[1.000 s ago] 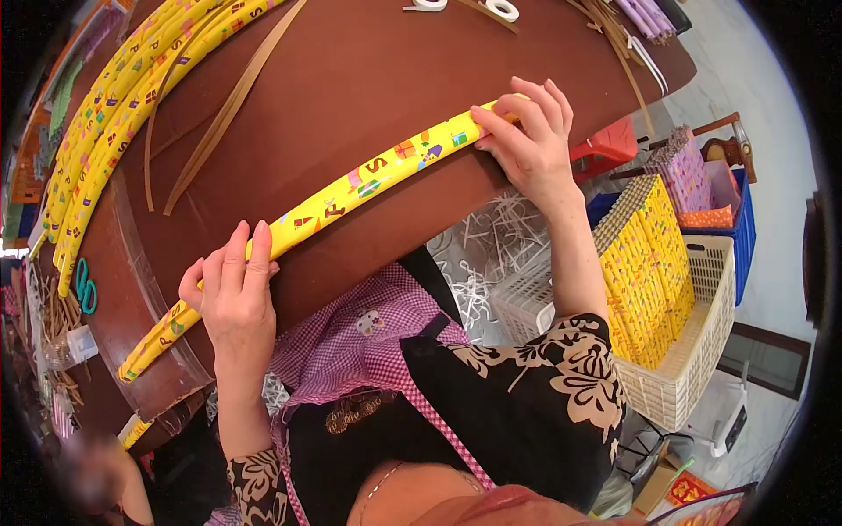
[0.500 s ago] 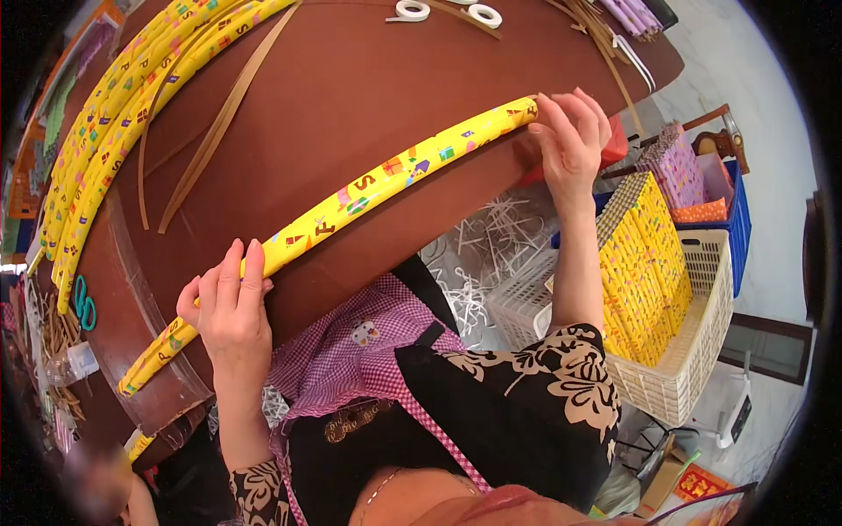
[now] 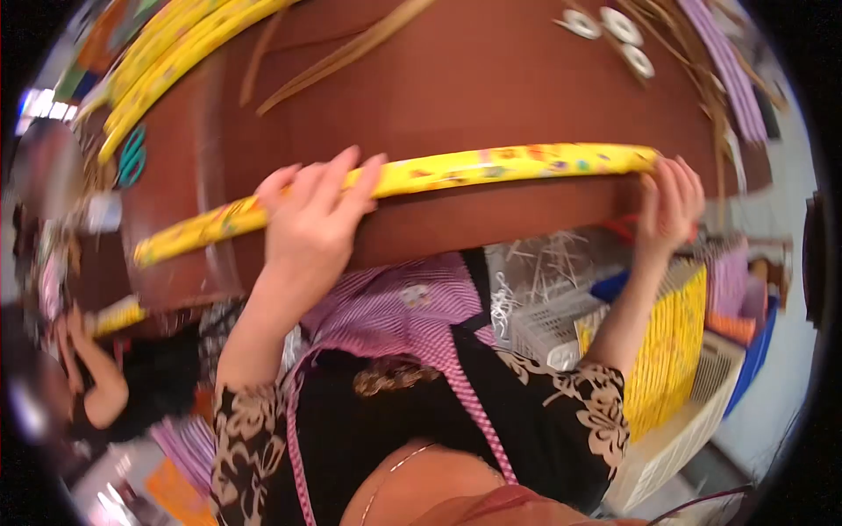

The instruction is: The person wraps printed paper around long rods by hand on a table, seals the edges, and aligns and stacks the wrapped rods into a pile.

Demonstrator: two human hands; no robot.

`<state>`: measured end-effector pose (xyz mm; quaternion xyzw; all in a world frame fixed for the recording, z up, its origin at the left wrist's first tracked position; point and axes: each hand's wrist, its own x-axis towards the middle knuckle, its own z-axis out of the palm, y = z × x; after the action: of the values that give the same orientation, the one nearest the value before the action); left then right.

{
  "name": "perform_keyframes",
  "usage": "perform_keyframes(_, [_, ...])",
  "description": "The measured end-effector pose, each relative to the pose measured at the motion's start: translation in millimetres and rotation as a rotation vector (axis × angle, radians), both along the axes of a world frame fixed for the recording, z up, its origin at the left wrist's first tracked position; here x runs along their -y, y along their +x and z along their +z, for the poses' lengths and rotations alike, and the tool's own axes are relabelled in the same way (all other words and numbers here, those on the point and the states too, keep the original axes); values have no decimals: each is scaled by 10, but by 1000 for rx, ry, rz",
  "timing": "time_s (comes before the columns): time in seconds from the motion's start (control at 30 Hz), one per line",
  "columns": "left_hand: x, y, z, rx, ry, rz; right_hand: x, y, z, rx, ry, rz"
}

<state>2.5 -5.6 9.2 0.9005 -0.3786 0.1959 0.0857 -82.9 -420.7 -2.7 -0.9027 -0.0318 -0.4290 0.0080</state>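
over brown table, yellow roll blurred; my left hand grips, partly hides it; right hand pinches end.

The yellow roll is long, slim and glossy, with small multicoloured prints blurred along its length, and it bows gently from one end to the other. It runs under my curled left fingers, its tapered end sticking out beyond them and angled back toward me, while its other end meets my right fingers
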Motion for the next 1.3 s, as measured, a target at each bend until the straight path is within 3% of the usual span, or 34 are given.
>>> perform_keyframes(0.27, [-11, 3, -113, 44, -78, -3, -1348, 563, 455, -482, -218, 485])
perform_keyframes(0.53, [15, -18, -138, 48, -75, 24, -1839, 767, 270, -490, -266, 706])
perform_keyframes(0.8, [-3, -63, -248, 161, -152, 84, -1843, 790, 120, -428, -195, 737])
perform_keyframes(0.9, [-81, -168, -181, 70, -176, 62, -1842, 782, 145, -433, -204, 724])
perform_keyframes(1.1, [-349, -202, -83, 81, -39, 233, -1840, 770, 133, -444, -180, 702])
perform_keyframes(1.3, [-223, -294, -168, 31, -33, 201, -1839, 761, 115, -451, -166, 703])
